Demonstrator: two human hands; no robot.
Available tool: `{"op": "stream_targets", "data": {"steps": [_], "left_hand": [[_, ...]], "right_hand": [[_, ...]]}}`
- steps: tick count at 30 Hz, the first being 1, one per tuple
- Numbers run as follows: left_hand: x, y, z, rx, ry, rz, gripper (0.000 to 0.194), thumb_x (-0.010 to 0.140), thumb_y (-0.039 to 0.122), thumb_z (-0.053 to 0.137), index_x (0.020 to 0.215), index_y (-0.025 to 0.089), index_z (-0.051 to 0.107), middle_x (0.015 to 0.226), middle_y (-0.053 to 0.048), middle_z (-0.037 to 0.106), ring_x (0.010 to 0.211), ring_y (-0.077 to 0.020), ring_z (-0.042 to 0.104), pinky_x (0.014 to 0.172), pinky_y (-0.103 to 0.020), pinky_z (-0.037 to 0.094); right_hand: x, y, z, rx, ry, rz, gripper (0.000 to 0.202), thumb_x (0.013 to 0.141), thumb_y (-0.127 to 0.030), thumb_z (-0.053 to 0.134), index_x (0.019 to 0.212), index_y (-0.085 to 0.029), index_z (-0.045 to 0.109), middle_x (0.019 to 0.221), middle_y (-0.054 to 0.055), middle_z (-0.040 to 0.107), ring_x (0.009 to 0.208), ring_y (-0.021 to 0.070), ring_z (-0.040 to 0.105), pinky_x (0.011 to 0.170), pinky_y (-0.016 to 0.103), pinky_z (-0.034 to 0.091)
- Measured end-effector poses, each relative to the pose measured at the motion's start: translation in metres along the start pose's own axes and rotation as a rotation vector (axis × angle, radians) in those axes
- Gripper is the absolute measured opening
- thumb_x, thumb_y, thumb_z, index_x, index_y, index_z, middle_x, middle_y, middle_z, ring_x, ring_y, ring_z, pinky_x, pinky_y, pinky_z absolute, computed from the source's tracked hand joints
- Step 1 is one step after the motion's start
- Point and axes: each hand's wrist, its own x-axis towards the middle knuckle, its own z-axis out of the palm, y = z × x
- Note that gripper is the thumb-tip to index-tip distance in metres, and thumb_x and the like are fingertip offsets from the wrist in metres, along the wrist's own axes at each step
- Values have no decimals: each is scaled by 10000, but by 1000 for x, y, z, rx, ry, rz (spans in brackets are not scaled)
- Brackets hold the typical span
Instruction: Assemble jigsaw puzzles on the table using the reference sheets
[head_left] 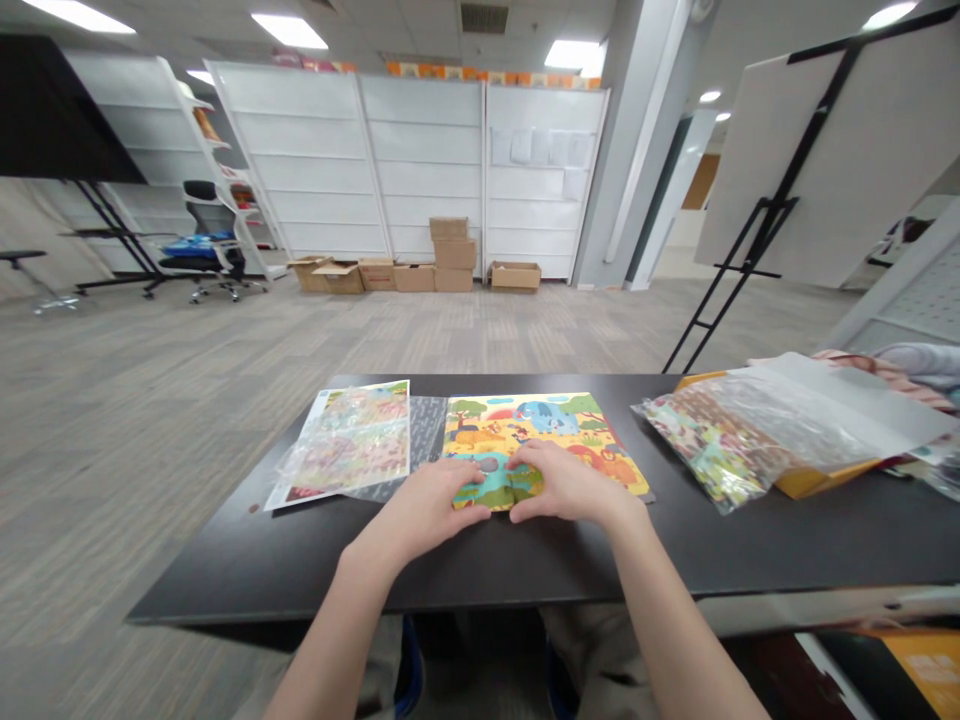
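Note:
A colourful animal puzzle picture (555, 420) lies flat on the black table (517, 570), with elephants, lions and trees on it. My left hand (435, 500) rests on its lower left part, fingers apart and touching the surface. My right hand (559, 482) lies on the lower middle part, its thumb and fingers apart, close to my left hand. Between the hands a dark seam shows near the picture's bottom edge. Neither hand visibly grips a loose piece. My fingers and palms cover parts of the lower picture.
At the left lies a printed sheet (352, 440) with clear plastic over it, partly on a dark grey sheet (426, 425). To the right, a plastic bag of puzzle pieces (712, 450) overlaps a yellow box (806, 482). Cardboard boxes (454, 255) stand by the far shelves.

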Motion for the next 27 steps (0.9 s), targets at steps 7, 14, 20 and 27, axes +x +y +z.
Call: {"op": "stream_targets", "data": {"steps": [7, 14, 20, 27], "left_hand": [[-3, 1, -1, -35, 6, 7, 319, 987, 411, 574, 1251, 260, 669, 1302, -52, 708, 1189, -274, 653, 1015, -392, 497], [-4, 1, 1, -52, 18, -6, 371, 1021, 425, 518, 1334, 251, 613, 1368, -64, 669, 1257, -272, 614, 1064, -408, 472], [-5, -4, 5, -43, 54, -20, 354, 984, 417, 601, 1286, 234, 620, 1303, -85, 685, 1233, -274, 613, 1055, -409, 470], [-5, -7, 2, -17, 26, -24, 431, 872, 386, 756, 1255, 229, 633, 1257, -93, 692, 1202, -303, 619, 1018, -425, 485]], "right_hand": [[3, -1, 3, 29, -5, -79, 422, 778, -441, 825, 1097, -197, 697, 1133, 96, 662, 1128, 286, 599, 990, 400, 455], [5, -2, 4, 199, -16, 60, 371, 821, -477, 750, 1021, -176, 669, 752, 9, 689, 676, 170, 626, 617, 264, 447], [10, 0, 9, 380, -76, 54, 305, 782, -419, 771, 958, -190, 672, 726, -1, 706, 670, 163, 647, 598, 240, 446], [11, 3, 13, 422, -70, 57, 312, 722, -377, 823, 920, -192, 668, 710, -10, 690, 665, 159, 645, 599, 241, 451]]}}
